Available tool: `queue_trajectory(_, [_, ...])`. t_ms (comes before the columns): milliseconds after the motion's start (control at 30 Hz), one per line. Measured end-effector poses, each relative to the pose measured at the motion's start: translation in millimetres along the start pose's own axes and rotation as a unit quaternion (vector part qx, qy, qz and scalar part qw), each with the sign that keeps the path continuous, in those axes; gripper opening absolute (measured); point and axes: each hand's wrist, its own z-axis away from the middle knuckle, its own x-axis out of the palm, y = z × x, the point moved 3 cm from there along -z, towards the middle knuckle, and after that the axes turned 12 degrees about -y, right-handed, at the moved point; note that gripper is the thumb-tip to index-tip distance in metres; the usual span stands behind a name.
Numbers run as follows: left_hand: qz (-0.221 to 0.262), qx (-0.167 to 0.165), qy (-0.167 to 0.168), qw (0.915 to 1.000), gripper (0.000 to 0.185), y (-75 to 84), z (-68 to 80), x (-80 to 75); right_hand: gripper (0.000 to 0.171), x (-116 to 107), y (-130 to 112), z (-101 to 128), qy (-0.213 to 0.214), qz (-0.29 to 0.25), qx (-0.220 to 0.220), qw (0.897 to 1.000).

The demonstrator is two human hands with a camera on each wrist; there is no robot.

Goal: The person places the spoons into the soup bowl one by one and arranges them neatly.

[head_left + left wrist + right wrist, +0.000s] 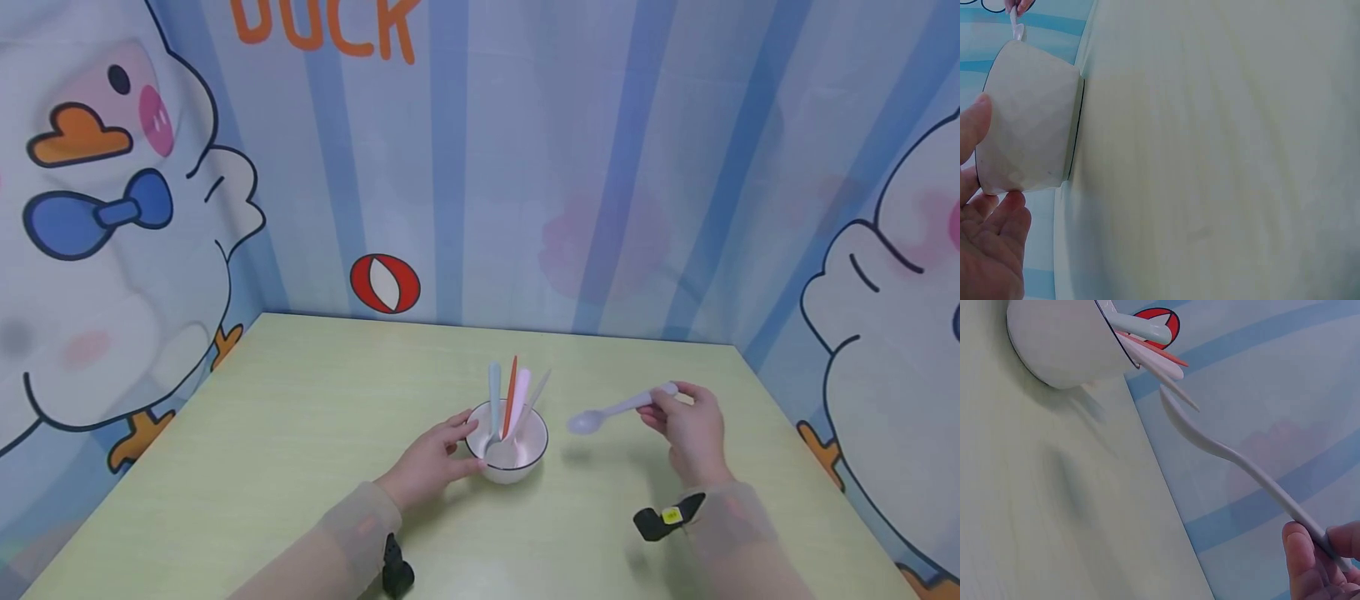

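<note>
A white bowl (508, 475) with a dark rim stands on the table, and my left hand (430, 457) holds its left side between thumb and fingers. Several utensils lean inside it: a pale blue spoon (494, 400), a thin orange-red piece (511, 396), a pink handle (521, 392) and a thin pale handle (542, 386). To the right, my right hand (693, 429) pinches a lavender spoon (626, 407) by the handle end. That spoon is held above the table, its scoop pointing left toward the bowl. In the right wrist view the fingertips (1299, 544) grip the handle.
The pale yellow table (315, 400) ends at a blue striped backdrop (510, 167) with cartoon ducks at both sides. Black wrist cameras (667, 518) sit on both wrists.
</note>
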Motion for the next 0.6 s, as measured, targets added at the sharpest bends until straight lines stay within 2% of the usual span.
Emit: queue_trajectory(600, [0.001, -0.01, 0.0, 1.0, 0.073, -2.6, -1.3, -0.1, 0.045, 50.4, 3.6, -7.4, -0.06, -0.023, -0.012, 0.998])
